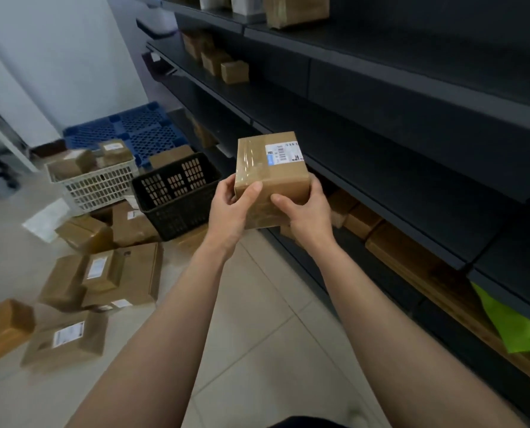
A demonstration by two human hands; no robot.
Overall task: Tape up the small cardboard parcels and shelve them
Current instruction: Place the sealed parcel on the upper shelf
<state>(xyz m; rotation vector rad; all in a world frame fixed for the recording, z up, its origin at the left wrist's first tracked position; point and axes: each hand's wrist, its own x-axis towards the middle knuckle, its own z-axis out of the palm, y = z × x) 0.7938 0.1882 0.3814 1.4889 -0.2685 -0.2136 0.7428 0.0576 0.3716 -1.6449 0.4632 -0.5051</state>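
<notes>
Left hand (230, 210) and right hand (307, 213) grip taped parcel (268, 176); far-side fingers hidden; label (283, 153) print unreadable.

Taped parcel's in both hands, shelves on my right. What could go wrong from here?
1. The left hand and right hand hold the parcel only at its near end, so it may tip when reached toward the shelf.
2. Loose parcels and a black basket crowd the floor to the left; a sideways step could trip on them.
</notes>
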